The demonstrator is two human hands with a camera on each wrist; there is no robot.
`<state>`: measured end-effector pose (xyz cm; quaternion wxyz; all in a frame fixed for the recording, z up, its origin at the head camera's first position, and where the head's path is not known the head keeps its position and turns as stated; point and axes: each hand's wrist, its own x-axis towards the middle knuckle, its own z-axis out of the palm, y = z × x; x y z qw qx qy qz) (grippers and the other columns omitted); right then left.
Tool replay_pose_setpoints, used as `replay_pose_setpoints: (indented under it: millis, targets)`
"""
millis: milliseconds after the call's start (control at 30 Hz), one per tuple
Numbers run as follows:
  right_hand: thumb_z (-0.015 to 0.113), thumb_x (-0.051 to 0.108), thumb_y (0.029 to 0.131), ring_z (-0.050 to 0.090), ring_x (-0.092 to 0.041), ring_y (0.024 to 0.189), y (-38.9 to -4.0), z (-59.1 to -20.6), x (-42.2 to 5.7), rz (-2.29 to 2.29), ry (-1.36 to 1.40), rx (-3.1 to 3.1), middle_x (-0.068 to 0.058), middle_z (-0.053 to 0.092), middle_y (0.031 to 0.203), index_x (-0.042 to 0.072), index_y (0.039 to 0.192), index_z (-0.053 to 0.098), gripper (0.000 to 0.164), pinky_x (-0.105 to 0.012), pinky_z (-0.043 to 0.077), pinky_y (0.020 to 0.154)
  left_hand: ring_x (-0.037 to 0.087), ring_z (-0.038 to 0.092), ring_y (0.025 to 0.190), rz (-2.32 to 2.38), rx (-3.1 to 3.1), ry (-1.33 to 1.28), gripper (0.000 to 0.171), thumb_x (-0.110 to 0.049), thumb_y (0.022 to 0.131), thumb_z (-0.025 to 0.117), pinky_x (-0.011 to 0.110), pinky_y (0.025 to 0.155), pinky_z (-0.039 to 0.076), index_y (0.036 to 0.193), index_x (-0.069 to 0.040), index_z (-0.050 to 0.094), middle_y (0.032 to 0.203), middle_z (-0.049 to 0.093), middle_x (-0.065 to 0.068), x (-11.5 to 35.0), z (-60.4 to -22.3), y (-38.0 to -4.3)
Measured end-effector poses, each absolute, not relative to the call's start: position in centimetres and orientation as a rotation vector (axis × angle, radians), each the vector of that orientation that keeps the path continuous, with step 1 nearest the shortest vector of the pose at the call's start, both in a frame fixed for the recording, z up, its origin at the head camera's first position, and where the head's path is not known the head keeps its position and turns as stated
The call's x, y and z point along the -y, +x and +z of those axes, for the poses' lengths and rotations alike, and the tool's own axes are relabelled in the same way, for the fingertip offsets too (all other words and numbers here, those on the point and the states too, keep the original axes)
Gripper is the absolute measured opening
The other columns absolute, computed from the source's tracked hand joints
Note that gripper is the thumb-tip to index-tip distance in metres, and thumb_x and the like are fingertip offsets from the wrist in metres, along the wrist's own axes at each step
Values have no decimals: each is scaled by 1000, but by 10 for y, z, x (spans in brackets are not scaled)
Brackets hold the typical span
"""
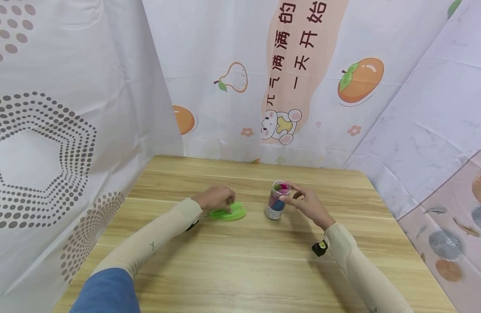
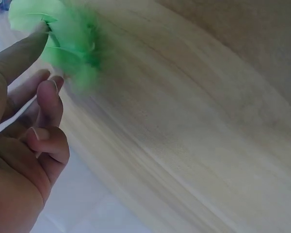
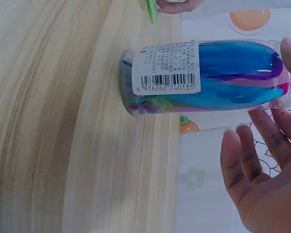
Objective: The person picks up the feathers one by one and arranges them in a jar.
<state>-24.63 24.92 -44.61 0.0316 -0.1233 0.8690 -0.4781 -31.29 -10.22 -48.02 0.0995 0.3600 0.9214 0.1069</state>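
In the head view, my left hand (image 1: 218,198) is over bright green feathers (image 1: 236,213) on the table, left of the middle. The left wrist view has one long finger touching a green feather (image 2: 70,43), the other fingers loosely bent below it. My right hand (image 1: 308,205) holds a clear jar (image 1: 276,202) near its mouth, thumb on one side and fingers on the other. Blue, purple, pink and green feathers fill the jar (image 3: 237,63), which is lidless and bears a white barcode label (image 3: 165,68). Its base is down at the tabletop.
The wood-grain table (image 1: 240,265) extends in front of both forearms. White printed curtains (image 1: 209,87) hang behind its back edge and along both sides. A small dark device (image 1: 320,248) is at the right wrist.
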Motion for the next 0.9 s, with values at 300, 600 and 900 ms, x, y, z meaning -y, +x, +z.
replay_pose_setpoints:
  millis: [300, 600, 900]
  targets:
    - [78, 54, 88, 58, -31, 101, -247, -448, -249, -1478, -352, -2664, -10, 55, 144, 28, 151, 53, 72, -58, 53, 83, 8, 63, 87, 400, -2687, 1013, 31, -30, 84, 88, 30, 78, 54, 103, -12, 72, 95, 69, -4, 106, -487, -317]
    - [78, 53, 89, 58, -30, 100, -247, -450, -250, -1500, -347, -2648, -12, 56, 140, 28, 151, 53, 72, -58, 52, 84, 9, 57, 78, 449, -2648, 979, 19, -23, 87, 85, 28, 73, 51, 86, -15, 68, 84, 64, -8, 107, -484, -313]
    - [77, 53, 89, 57, -30, 102, -247, -450, -250, -1494, -343, -2646, -12, 56, 137, 28, 151, 53, 72, -58, 52, 84, 10, 58, 77, 630, -2595, 995, 20, -13, 88, 84, 28, 73, 51, 82, -14, 64, 82, 63, -6, 116, -482, -314]
